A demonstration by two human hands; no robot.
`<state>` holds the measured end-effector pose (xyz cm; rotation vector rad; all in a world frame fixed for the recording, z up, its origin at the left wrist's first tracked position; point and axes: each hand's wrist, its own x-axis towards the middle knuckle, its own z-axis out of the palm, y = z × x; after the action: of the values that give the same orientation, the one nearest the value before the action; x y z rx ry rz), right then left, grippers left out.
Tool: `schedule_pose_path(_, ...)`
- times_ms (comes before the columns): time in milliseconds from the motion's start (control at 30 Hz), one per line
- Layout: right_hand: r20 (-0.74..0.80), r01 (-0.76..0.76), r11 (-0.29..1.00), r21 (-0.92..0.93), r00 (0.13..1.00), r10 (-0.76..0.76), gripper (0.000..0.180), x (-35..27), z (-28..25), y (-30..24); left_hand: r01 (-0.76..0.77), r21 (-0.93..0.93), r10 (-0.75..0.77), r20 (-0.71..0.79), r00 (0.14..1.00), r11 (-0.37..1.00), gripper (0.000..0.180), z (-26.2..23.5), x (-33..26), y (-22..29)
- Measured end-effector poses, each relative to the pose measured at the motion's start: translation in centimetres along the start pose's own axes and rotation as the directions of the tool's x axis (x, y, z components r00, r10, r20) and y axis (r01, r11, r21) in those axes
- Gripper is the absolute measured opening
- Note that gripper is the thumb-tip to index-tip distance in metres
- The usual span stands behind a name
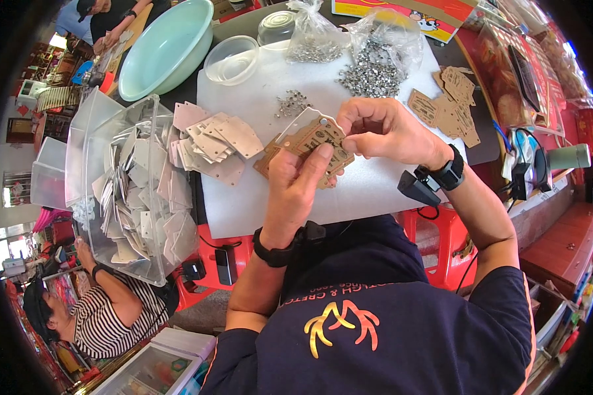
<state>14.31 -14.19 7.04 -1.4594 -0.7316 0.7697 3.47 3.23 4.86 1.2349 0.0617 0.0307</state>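
Note:
My left hand [298, 181] is closed around a small stack of brown printed cardboard cards [310, 139], thumb on top. A pale card edge shows at the stack's far side. My right hand [392, 131] pinches at the stack's right corner; whatever sits between its fingertips is too small to make out. Just beyond the cards lies a little heap of small shiny metal pieces [293, 103]. Left of my left hand, pale cards with punched holes [221, 139] are spread in a loose pile. More brown cards [449, 108] lie at the far right of the white foam sheet [244, 207].
A clear plastic bin [153, 263] full of pale cards stands at left, near a light-green basin [161, 49]. Beyond are a round plastic tub [232, 62] and bags of metal pieces [375, 69]. A person in stripes [115, 316] is at lower left; another works at upper left.

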Motion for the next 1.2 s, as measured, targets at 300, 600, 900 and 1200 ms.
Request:
schedule_pose_path(300, -0.182, -0.076, 0.992, 0.103, 0.979, 0.094, 0.015, -0.1, 1.5, 1.6, -0.093, -0.026, 0.09, -0.104, 0.991, 0.995, 0.024, -0.2, 0.5, -1.3)
schedule_pose_path(600, -0.41, -0.013, 0.988, -0.156, 0.91, -0.053, 0.016, -1.4, 4.5, 2.5, 0.015, -0.241, -0.046, -0.12, 0.992, 0.97, 0.021, -0.4, 0.6, -1.4)
schedule_pose_path(900, -0.308, 0.038, 0.916, -0.4, 0.935, -0.174, 0.015, -2.3, 3.5, 1.5, 0.103, -0.263, -0.122, -0.058, 0.991, 0.959, 0.021, -0.7, 0.3, -1.5)
schedule_pose_path(1200, -0.23, -0.076, 0.992, 0.103, 0.968, 0.098, 0.021, -2.5, 3.0, 2.6, 0.098, -0.226, -0.101, -0.004, 0.995, 0.969, 0.023, -0.6, 0.2, -1.6)
